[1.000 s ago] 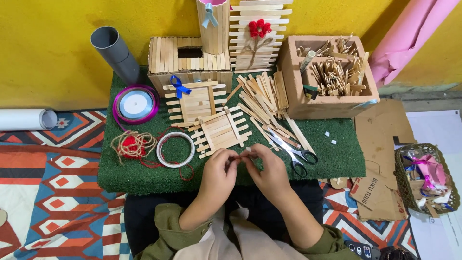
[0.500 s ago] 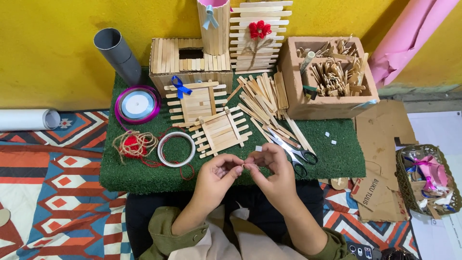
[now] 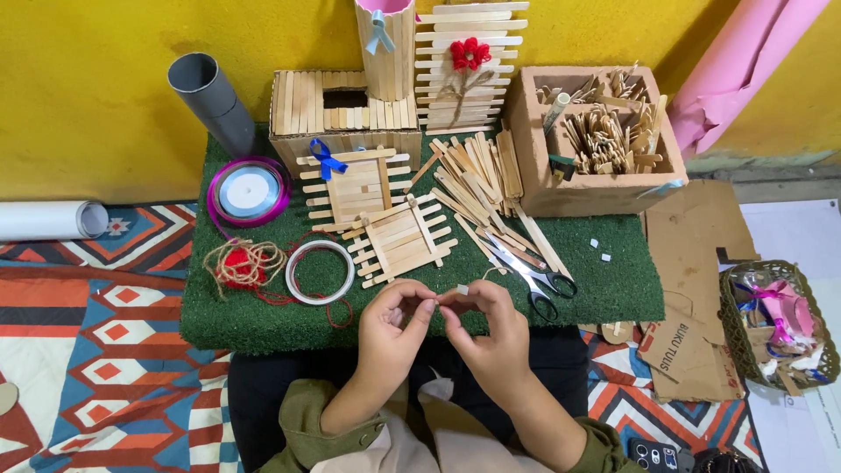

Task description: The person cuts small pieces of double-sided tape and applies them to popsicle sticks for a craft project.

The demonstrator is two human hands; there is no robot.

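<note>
My left hand (image 3: 392, 328) and my right hand (image 3: 484, 328) meet over the near edge of the green turf mat (image 3: 604, 293). Their fingertips pinch a tiny white piece (image 3: 462, 289) between them, with a thin thread running to the left fingers. Just beyond the hands lies a small frame of flat wooden sticks (image 3: 401, 239). A second stick frame with a blue bow (image 3: 352, 181) sits behind it. Scissors (image 3: 528, 271) lie to the right of my right hand.
A loose pile of wooden sticks (image 3: 477, 180), a tape ring (image 3: 320, 271), twine with red thread (image 3: 241, 264) and a ribbon spool (image 3: 247, 191) lie on the mat. A stick box (image 3: 342, 109), stick cup, panel with a red flower, wooden crate (image 3: 596, 140), grey pipe (image 3: 210, 98), cardboard and basket (image 3: 775, 324) surround it.
Both hands have drawn slightly toward me and lifted, still working the small white piece between the fingertips. Nothing on the mat has moved.
</note>
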